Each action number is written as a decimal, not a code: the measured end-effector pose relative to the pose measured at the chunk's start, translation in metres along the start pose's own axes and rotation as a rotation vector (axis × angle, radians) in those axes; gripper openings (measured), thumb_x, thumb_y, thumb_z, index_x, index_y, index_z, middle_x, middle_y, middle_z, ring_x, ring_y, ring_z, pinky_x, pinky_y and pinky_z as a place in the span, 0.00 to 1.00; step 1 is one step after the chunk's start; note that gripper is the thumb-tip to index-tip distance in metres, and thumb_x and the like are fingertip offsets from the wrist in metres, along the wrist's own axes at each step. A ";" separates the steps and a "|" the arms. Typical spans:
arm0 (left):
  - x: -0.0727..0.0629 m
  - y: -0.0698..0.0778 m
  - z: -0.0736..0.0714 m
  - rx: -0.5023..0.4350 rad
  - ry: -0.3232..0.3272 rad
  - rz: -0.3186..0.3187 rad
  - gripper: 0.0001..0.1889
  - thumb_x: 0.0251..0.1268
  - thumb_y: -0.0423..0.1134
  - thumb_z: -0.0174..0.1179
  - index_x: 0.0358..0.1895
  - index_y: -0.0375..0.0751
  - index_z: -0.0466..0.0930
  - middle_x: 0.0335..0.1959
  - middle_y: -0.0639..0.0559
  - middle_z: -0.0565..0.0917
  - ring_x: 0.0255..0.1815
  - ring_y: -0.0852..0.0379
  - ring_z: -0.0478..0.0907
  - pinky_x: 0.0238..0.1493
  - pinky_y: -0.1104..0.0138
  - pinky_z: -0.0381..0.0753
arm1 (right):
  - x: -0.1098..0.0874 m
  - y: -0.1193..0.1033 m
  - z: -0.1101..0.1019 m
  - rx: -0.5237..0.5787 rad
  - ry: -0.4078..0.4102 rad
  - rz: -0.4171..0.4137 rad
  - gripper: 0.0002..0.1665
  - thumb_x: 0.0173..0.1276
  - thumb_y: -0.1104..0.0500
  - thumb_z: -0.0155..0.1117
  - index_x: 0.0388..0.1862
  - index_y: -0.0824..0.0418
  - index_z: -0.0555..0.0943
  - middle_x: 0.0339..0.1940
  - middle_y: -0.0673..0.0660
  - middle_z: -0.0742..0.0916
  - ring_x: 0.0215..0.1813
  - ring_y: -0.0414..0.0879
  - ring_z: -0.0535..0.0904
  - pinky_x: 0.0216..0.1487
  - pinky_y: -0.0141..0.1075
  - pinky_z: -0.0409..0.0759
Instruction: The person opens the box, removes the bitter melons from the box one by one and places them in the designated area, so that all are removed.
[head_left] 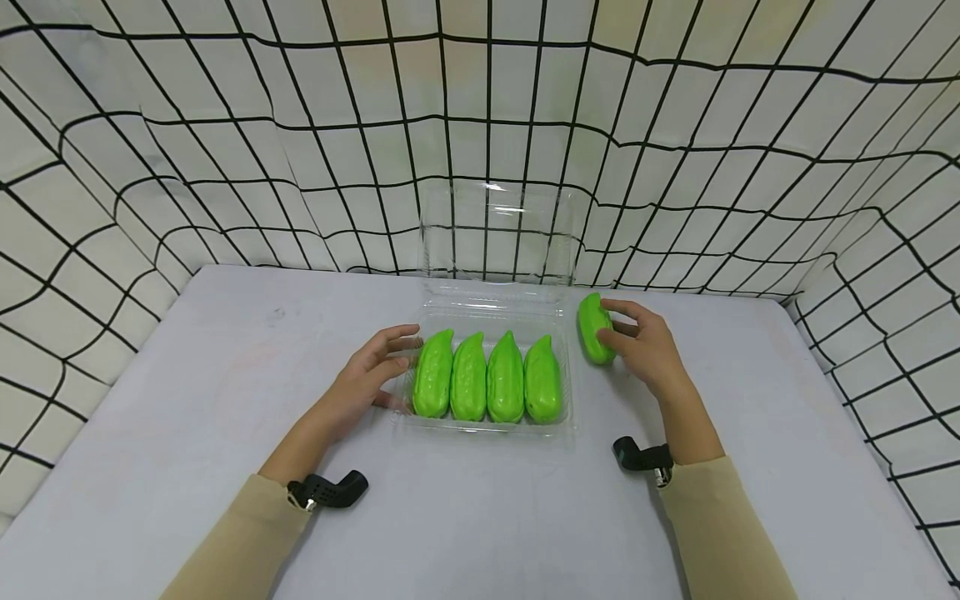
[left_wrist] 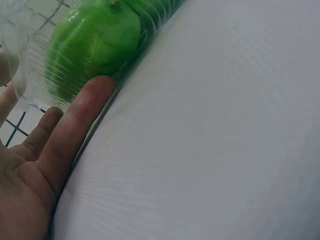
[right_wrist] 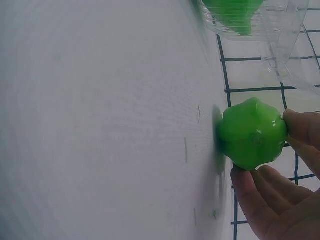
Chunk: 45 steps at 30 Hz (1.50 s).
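A clear plastic clamshell box (head_left: 480, 428) lies on the table with its lid (head_left: 498, 229) raised at the back. Several glossy green gourd-shaped vegetables (head_left: 506, 379) stand side by side in it, pointed tips toward the back. My left hand (head_left: 372, 371) rests against the box's left side; in the left wrist view its extended finger (left_wrist: 82, 112) touches the ribbed clear wall. Just right of the box, my right hand (head_left: 641, 342) pinches another green gourd-shaped vegetable (head_left: 592, 329) between thumb and fingers. In the right wrist view that vegetable (right_wrist: 252, 135) shows its lobed end, close to the table surface.
A white table (head_left: 480, 517) lies under everything. Black wire grid panels (head_left: 360, 125) with white backing rise behind and at both sides. Each wrist wears a black camera mount (head_left: 330, 490). Small green specks (right_wrist: 215, 214) lie on the table near the right hand.
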<state>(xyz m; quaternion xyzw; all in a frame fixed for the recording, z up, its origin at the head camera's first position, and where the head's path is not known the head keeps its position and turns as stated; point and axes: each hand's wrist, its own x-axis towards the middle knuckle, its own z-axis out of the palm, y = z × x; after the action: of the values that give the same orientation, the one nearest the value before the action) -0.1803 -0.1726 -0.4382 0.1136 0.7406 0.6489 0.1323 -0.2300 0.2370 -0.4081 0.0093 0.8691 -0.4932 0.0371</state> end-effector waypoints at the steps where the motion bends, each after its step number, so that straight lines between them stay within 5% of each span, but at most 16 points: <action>1: 0.000 0.000 0.000 0.001 -0.001 0.001 0.25 0.79 0.41 0.46 0.76 0.53 0.59 0.74 0.44 0.65 0.72 0.37 0.64 0.36 0.51 0.88 | 0.000 0.000 0.000 0.001 -0.003 0.003 0.30 0.71 0.58 0.64 0.71 0.52 0.73 0.75 0.64 0.69 0.72 0.61 0.70 0.61 0.59 0.78; 12: 0.000 0.000 0.001 -0.001 -0.002 0.005 0.25 0.79 0.41 0.46 0.76 0.52 0.59 0.74 0.44 0.64 0.73 0.36 0.64 0.36 0.50 0.88 | -0.002 -0.002 -0.001 0.006 -0.010 0.052 0.24 0.71 0.51 0.64 0.63 0.55 0.79 0.72 0.62 0.74 0.68 0.56 0.75 0.60 0.50 0.79; 30: 0.000 -0.001 0.000 -0.007 -0.007 0.007 0.25 0.79 0.42 0.46 0.76 0.52 0.59 0.74 0.44 0.64 0.73 0.36 0.63 0.37 0.50 0.88 | -0.002 -0.003 -0.001 0.003 -0.035 0.044 0.28 0.71 0.49 0.64 0.68 0.53 0.76 0.75 0.60 0.71 0.72 0.56 0.71 0.66 0.57 0.75; 45: 0.001 -0.002 0.000 0.008 -0.005 0.011 0.26 0.79 0.42 0.46 0.76 0.51 0.59 0.74 0.44 0.64 0.73 0.36 0.63 0.37 0.51 0.88 | -0.012 -0.030 0.001 -0.009 0.067 -0.122 0.25 0.71 0.50 0.63 0.66 0.52 0.77 0.75 0.53 0.71 0.73 0.55 0.69 0.66 0.60 0.73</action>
<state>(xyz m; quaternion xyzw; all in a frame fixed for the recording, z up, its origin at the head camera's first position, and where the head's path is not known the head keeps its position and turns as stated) -0.1810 -0.1729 -0.4405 0.1198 0.7422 0.6463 0.1304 -0.2194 0.2212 -0.3823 -0.0272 0.8711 -0.4899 -0.0222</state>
